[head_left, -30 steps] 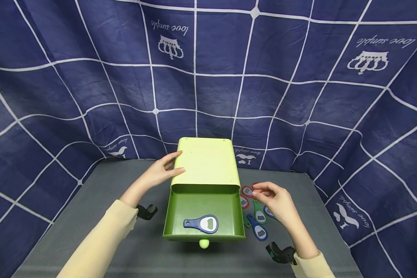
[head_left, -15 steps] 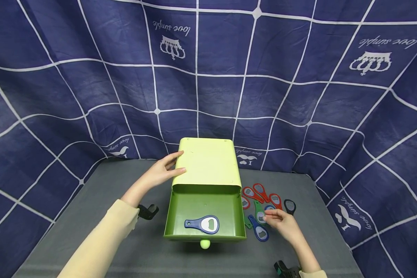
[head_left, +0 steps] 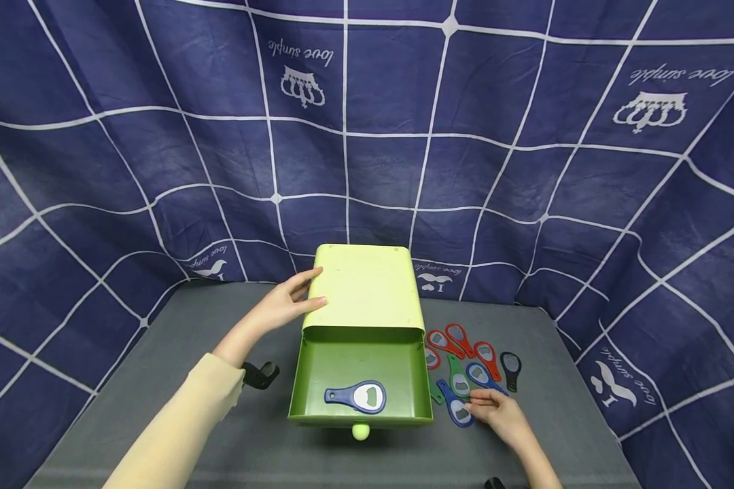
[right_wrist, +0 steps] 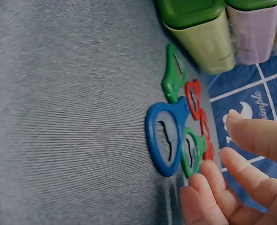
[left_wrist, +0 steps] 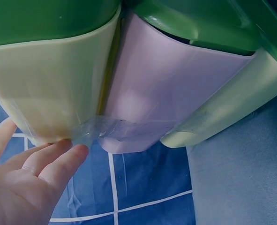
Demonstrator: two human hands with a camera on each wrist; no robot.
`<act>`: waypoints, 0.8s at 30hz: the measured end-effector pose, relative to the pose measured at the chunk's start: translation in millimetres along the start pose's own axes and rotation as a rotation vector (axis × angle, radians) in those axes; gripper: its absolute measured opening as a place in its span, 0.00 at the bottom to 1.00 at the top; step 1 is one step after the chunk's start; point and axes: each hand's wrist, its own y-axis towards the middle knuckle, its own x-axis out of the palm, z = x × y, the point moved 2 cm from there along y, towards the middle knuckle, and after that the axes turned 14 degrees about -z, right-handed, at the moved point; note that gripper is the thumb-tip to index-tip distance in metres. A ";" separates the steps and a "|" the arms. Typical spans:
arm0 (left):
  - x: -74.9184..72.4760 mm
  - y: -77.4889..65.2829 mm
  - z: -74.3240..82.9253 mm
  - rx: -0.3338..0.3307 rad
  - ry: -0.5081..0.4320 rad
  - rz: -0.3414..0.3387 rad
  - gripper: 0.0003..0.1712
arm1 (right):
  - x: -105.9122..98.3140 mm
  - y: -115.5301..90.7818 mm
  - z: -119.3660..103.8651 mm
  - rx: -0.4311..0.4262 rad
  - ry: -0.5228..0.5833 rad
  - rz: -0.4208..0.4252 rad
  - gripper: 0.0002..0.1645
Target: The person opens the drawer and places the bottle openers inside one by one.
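A pale green drawer unit (head_left: 365, 288) stands mid-table with its green drawer (head_left: 361, 356) pulled out. One blue bottle opener (head_left: 345, 394) lies in the drawer. My left hand (head_left: 275, 311) rests spread on the unit's left edge; in the left wrist view its fingertips touch the pale green casing (left_wrist: 49, 89). On the table right of the drawer, my right hand (head_left: 504, 418) reaches low over another blue bottle opener (head_left: 449, 394), thumb and fingers apart. The right wrist view shows this blue opener (right_wrist: 150, 136) near the fingertips, nothing between them. Whether they touch it, I cannot tell.
Around it lie green openers (head_left: 455, 367), several red ones (head_left: 486, 356), a blue one (head_left: 479, 373) and a black one (head_left: 511, 367). The unit also has a lilac section (left_wrist: 152, 79). A dark blue curtain (head_left: 367, 163) hangs behind the grey table (head_left: 232, 441).
My right hand has moved from beside the red openers towards me, down to the front blue opener, uncovering the black and red ones. The left hand stays on the unit.
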 end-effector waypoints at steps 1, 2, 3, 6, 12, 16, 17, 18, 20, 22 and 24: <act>0.1 -0.2 -0.1 0.000 -0.002 0.001 0.43 | 0.9 -0.1 1.2 -0.005 -0.014 0.007 0.23; 0.3 -0.3 0.0 0.002 -0.003 0.002 0.43 | 1.8 -0.1 2.5 -0.008 -0.034 0.013 0.23; 0.3 -0.4 0.0 0.002 -0.005 0.002 0.43 | 2.9 0.1 3.7 -0.008 -0.058 0.023 0.23; 0.3 -1.0 0.4 0.000 -0.009 0.001 0.43 | 7.0 1.8 8.0 0.005 -0.147 0.034 0.24; 0.8 -0.7 0.5 -0.004 -0.012 -0.001 0.43 | 15.1 3.8 11.3 0.010 -0.248 0.043 0.28; 1.0 -1.8 0.1 -0.008 -0.007 0.002 0.43 | 18.0 3.0 11.0 -0.003 -0.271 0.052 0.30; 1.1 -1.9 -0.1 -0.009 -0.005 0.002 0.43 | 18.6 2.6 10.8 -0.005 -0.276 0.055 0.31; 1.1 -2.1 -0.1 -0.009 -0.006 0.001 0.43 | 19.2 2.1 10.4 -0.014 -0.283 0.060 0.31; 1.2 -1.9 -0.1 -0.008 -0.008 0.001 0.43 | 20.6 1.4 9.9 -0.021 -0.301 0.066 0.32; 1.1 -1.8 0.0 -0.008 -0.010 0.001 0.43 | 22.0 0.5 9.2 -0.025 -0.321 0.073 0.33; 0.9 -1.8 0.3 -0.008 -0.012 0.002 0.43 | 23.5 0.1 8.8 -0.018 -0.345 0.078 0.35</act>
